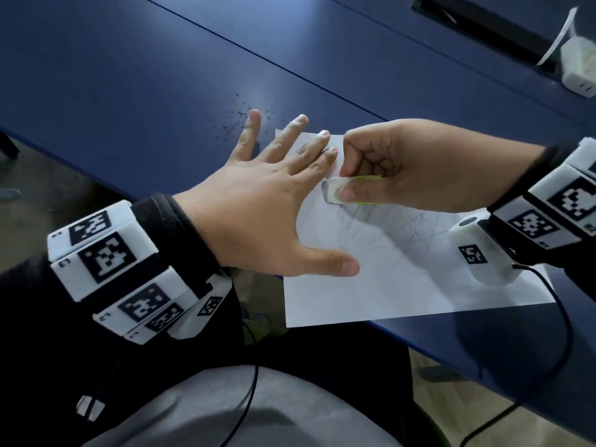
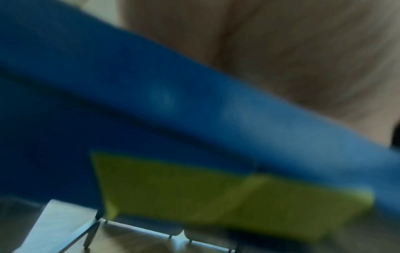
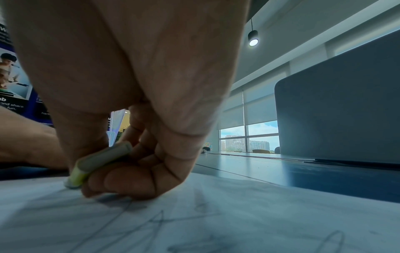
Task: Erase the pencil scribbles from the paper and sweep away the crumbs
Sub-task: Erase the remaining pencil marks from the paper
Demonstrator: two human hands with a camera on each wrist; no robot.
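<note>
We see the left hand [image 1: 258, 217] spread flat, fingers straight, pinning the paper [image 1: 403, 279] to the blue tabletop [image 1: 145, 75], while the right hand [image 1: 396, 162] pinches the eraser [image 1: 333, 188] on the scribbles [image 1: 387, 233], crumbs [image 1: 240, 119] at eleven o'clock.

Head view dim, cool, sharp; soft glare patch on blue table [image 1: 258, 101]. Left wrist view wholly blurred, nothing in focus. Right wrist view daylit from window [image 3: 249, 138], ceiling lamp [image 3: 252, 38] glowing, edges bent.
</note>
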